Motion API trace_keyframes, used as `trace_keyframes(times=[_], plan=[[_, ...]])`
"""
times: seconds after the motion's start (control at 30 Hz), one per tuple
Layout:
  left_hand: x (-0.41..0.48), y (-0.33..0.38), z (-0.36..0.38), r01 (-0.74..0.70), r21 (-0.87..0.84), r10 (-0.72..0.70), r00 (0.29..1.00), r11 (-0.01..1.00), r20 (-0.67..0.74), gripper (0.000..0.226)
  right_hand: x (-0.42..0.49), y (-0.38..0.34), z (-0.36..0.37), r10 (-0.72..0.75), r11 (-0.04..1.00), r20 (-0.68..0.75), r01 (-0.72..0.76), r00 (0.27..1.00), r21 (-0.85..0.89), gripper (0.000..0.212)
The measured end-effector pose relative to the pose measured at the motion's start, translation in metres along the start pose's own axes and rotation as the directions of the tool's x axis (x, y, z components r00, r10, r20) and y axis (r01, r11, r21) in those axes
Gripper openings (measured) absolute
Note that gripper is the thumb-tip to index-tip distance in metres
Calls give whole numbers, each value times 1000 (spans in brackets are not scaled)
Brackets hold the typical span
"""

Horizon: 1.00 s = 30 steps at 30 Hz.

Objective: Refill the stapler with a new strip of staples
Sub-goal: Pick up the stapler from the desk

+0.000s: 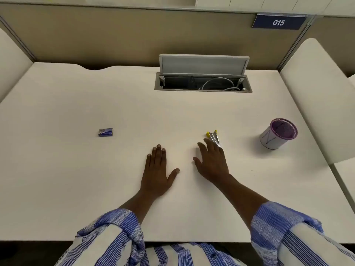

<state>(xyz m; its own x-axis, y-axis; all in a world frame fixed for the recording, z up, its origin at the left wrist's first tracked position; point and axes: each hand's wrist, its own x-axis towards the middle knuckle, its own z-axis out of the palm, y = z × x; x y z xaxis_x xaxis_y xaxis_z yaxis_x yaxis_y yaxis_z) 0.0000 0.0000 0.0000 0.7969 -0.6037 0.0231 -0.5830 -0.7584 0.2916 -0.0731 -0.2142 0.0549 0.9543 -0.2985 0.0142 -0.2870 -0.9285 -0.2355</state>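
A small silver stapler (pixel 213 137) with yellow ends lies on the white desk (pixel 96 179), right of centre. My right hand (pixel 211 162) lies over its near end, with straight fingers reaching onto it; the near part of the stapler is hidden under those fingers. My left hand (pixel 156 169) rests flat on the desk, palm down, fingers together and thumb spread, holding nothing. A small blue staple box (pixel 105 132) sits apart on the left side of the desk.
A purple mesh pen cup (pixel 278 133) stands at the right. At the back of the desk a cable hatch (pixel 203 81) is open with its lid raised and white cables inside. Padded partitions flank both sides, and a panel marked 015 (pixel 278 22) hangs behind.
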Motion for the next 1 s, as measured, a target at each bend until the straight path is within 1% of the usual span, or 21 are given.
trace_keyframes(times=[0.13, 0.27, 0.33, 0.4, 0.53, 0.57, 0.6, 0.67, 0.73, 0.77, 0.8, 0.83, 0.87, 0.9, 0.93, 0.97, 1.0], plan=[[-1, -2, -1, 11, 24, -11, 1000, 1000, -2, 91, 18, 11, -9, 112, 993, -77, -114, 991, -23, 67], [0, -3, 2, 1, 17, -1, 1000, 1000, 3, 90, 37, 24, -9, 216, 976, -22, -216, 976, 0, 75], [0, -4, 2, 3, 6, -3, 1000, 1000, -1, 90, 44, 27, -9, 247, 969, 18, -247, 969, 1, 75], [0, -4, 3, 0, 7, 0, 1000, 1000, -2, 90, 49, 29, -8, 253, 967, 34, -253, 967, 2, 69], [0, -4, 4, 0, 3, 0, 1000, 1000, -12, 89, 61, 32, -6, 241, 970, 35, -242, 970, 21, 41], [0, -4, 4, -1, 2, 1, 1000, 1000, -13, 89, 63, 32, -7, 240, 970, 43, -242, 970, 37, 37], [0, -4, 4, 0, 2, 0, 1000, 1000, -13, 89, 65, 33, -7, 236, 969, 52, -239, 970, 58, 36], [0, -5, 5, -4, 6, 4, 1000, 1000, -16, 89, 66, 33, -6, 215, 967, 66, -222, 974, 128, 40], [0, -5, 5, -5, 3, 5, 1000, 1000, -21, 89, 68, 31, -9, 217, 934, 87, -233, 972, 271, 43], [0, -5, 6, -4, 3, 4, 1000, 1000, -21, 89, 68, 28, -11, 259, 884, 103, -278, 960, 376, 40], [0, -6, 7, -4, 5, 4, 1000, 1000, -23, 89, 68, 24, -15, 331, 778, 148, -358, 932, 516, 36], [0, -6, 7, -4, 9, 5, 1000, 1000, -26, 89, 67, 19, -21, 399, 587, 241, -449, 884, 673, 30], [0, -6, 7, -5, 10, 5, 1000, 1000, -28, 89, 67, 15, -27, 419, 344, 361, -514, 833, 785, 25], [1, -7, 7, -6, 9, 6, 1000, 1000, -28, 89, 64, 11, -35, 384, 99, 475, -546, 792, 832, 21], [1, -7, 7, -5, 8, 5, 1000, 1000, -26, 89, 61, 8, -43, 321, -103, 555, -555, 767, 826, 19], [1, -7, 7, -4, 7, 4, 1000, 1000, -25, 89, 58, 7, -50, 255, -235, 602, -555, 757, 798, 21], [1, -7, 8, -2, 6, 3, 1000, 1000, -23, 89, 56, 6, -56, 190, -318, 627, -557, 755, 767, 23]])
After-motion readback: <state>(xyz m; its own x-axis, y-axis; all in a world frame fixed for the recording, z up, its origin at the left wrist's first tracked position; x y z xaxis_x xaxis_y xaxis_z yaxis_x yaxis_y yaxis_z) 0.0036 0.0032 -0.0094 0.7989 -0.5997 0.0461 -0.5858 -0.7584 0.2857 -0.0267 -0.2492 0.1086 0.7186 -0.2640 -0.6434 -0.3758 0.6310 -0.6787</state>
